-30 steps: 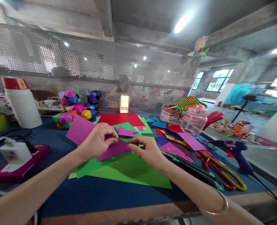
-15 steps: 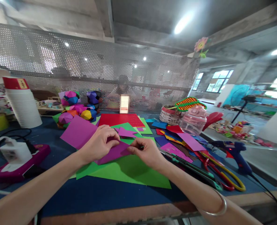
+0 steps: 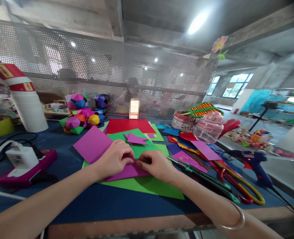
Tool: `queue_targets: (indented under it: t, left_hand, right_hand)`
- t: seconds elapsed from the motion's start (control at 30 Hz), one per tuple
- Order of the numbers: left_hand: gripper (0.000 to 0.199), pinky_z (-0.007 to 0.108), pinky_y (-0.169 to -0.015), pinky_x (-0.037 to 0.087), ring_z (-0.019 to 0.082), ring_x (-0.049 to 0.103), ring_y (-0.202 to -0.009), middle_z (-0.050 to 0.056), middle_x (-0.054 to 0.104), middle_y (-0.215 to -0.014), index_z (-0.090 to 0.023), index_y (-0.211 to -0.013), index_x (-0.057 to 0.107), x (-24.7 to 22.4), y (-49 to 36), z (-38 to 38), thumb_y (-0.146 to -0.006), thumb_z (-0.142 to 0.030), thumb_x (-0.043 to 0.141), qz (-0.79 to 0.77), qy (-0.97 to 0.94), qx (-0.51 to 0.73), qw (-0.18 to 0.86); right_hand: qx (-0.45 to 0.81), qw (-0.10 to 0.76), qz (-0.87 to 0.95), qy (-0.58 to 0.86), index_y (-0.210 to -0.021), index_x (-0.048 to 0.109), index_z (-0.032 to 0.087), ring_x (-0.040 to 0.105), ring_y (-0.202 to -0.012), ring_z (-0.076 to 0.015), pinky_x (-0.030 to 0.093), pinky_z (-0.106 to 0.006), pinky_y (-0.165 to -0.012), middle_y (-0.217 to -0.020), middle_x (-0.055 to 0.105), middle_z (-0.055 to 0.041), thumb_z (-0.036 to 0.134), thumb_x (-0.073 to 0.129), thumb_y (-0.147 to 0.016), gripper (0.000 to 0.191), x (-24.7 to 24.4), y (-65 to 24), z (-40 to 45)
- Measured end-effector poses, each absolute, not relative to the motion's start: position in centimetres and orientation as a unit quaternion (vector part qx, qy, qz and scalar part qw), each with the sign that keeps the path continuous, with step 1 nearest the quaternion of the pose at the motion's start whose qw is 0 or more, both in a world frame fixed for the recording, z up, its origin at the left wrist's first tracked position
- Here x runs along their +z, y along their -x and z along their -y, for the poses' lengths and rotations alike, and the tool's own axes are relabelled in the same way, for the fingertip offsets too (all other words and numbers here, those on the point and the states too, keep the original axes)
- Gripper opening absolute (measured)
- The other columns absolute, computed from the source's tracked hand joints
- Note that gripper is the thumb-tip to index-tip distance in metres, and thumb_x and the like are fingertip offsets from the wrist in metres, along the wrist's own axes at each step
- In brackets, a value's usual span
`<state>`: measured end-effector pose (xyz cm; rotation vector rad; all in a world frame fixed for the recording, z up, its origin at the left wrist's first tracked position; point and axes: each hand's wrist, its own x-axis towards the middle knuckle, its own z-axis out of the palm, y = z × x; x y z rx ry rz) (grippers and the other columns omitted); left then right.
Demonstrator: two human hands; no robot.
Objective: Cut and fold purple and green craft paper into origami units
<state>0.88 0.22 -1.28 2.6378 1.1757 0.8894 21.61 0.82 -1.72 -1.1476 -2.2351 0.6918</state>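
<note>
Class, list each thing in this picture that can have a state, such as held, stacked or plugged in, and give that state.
purple paper, pinched in both hands
paper cups, nested upside down, top ones leaning over
pink-lidded jar, upright, lid on
white charger, plugged in
glue gun, lying down
scissors, lying down, blade opening unclear

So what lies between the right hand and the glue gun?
Between the right hand and the glue gun lie paper scraps, a green-and-black tool and the scissors, as the head view shows.
</note>
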Motion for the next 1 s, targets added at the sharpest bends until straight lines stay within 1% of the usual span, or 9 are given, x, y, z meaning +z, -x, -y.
queue_targets:
  t: [0.13,0.2,0.3,0.4,0.53,0.7,0.8,0.9,1.0]
  left_hand:
    - [0.025,0.045,-0.097,0.042,0.026,0.057,-0.104,0.007,0.068,-0.105,-0.017,-0.098,0.066,-2.2,-0.9,-0.1,-0.077,-0.009,0.078,-0.371,-0.875,0.310,0.004]
    - [0.026,0.046,-0.100,0.042,0.028,0.056,-0.111,0.010,0.065,-0.115,-0.016,-0.104,0.065,-2.6,-0.9,0.2,-0.080,-0.009,0.075,-0.356,-0.878,0.320,-0.019]
    - [0.011,0.040,-0.096,0.048,0.024,0.061,-0.106,0.010,0.067,-0.111,-0.016,-0.100,0.067,-3.2,-0.5,1.2,-0.094,-0.011,0.059,-0.309,-0.902,0.302,-0.003]
    - [0.026,0.031,-0.093,0.053,0.020,0.066,-0.108,0.008,0.070,-0.117,-0.017,-0.109,0.069,-3.8,0.4,2.1,-0.099,-0.010,0.045,-0.268,-0.921,0.283,0.020]
    - [0.034,0.028,-0.100,0.053,0.019,0.065,-0.118,0.007,0.069,-0.129,-0.019,-0.125,0.065,-4.0,1.5,2.9,-0.099,-0.010,0.044,-0.277,-0.929,0.244,0.029]
    - [0.039,0.027,-0.101,0.054,0.019,0.064,-0.122,0.007,0.066,-0.135,-0.019,-0.132,0.061,-3.4,1.9,3.2,-0.099,-0.009,0.042,-0.274,-0.937,0.215,0.025]
    - [0.044,0.026,-0.100,0.054,0.018,0.065,-0.120,0.007,0.066,-0.134,-0.018,-0.134,0.058,-3.3,1.7,3.4,-0.096,-0.005,0.040,-0.267,-0.936,0.227,0.019]
    - [0.047,0.026,-0.100,0.054,0.017,0.064,-0.121,0.007,0.066,-0.134,-0.019,-0.134,0.058,-3.4,1.6,3.7,-0.094,-0.002,0.040,-0.274,-0.932,0.239,0.012]
    - [0.051,0.026,-0.100,0.055,0.017,0.064,-0.121,0.005,0.066,-0.135,-0.021,-0.135,0.057,-3.5,1.7,3.8,-0.092,-0.002,0.039,-0.284,-0.929,0.239,-0.003]
  right_hand:
    - [0.240,0.233,0.836,0.434,-0.072,0.069,0.015,0.049,-0.057,-0.0097,0.032,-0.023,-0.053,-0.063,0.065,0.0007,0.026,0.066,-0.083,0.015,-1.8,-21.8,-0.8]
    - [0.229,0.222,0.842,0.436,-0.073,0.068,0.016,0.051,-0.057,-0.0101,0.032,-0.023,-0.053,-0.065,0.067,0.0000,0.027,0.065,-0.084,0.016,-1.9,-21.8,-0.8]
    - [0.209,0.213,0.849,0.437,-0.072,0.066,0.016,0.049,-0.057,-0.0098,0.029,-0.023,-0.052,-0.063,0.064,0.0009,0.026,0.064,-0.084,0.015,-2.0,-21.9,-0.8]
    - [0.212,0.208,0.853,0.430,-0.073,0.064,0.017,0.047,-0.055,-0.0091,0.028,-0.022,-0.052,-0.061,0.062,0.0025,0.024,0.063,-0.084,0.013,-2.0,-22.0,-0.7]
    - [0.197,0.193,0.854,0.440,-0.074,0.064,0.018,0.048,-0.053,-0.0089,0.025,-0.022,-0.053,-0.060,0.061,0.0037,0.023,0.062,-0.085,0.012,-2.0,-22.0,-0.4]
    - [0.113,0.151,0.863,0.469,-0.100,0.065,0.019,0.049,-0.055,-0.0125,0.023,-0.025,-0.053,-0.061,0.059,0.0035,0.036,0.063,-0.091,0.019,-1.7,-22.6,-0.1]
    - [0.085,0.130,0.874,0.461,-0.105,0.063,0.018,0.057,-0.066,-0.0163,0.031,-0.026,-0.058,-0.073,0.065,-0.0007,0.026,0.056,-0.096,0.014,-1.5,-23.8,0.1]
    - [0.101,0.176,0.892,0.404,-0.103,0.063,0.018,0.063,-0.085,-0.0179,0.042,-0.029,-0.072,-0.093,0.069,-0.0053,0.016,0.045,-0.099,0.018,-1.2,-25.6,0.2]
    - [0.134,0.217,0.897,0.360,-0.107,0.063,0.017,0.063,-0.091,-0.0170,0.047,-0.029,-0.078,-0.100,0.068,-0.0067,0.012,0.041,-0.099,0.024,-0.6,-26.8,0.4]
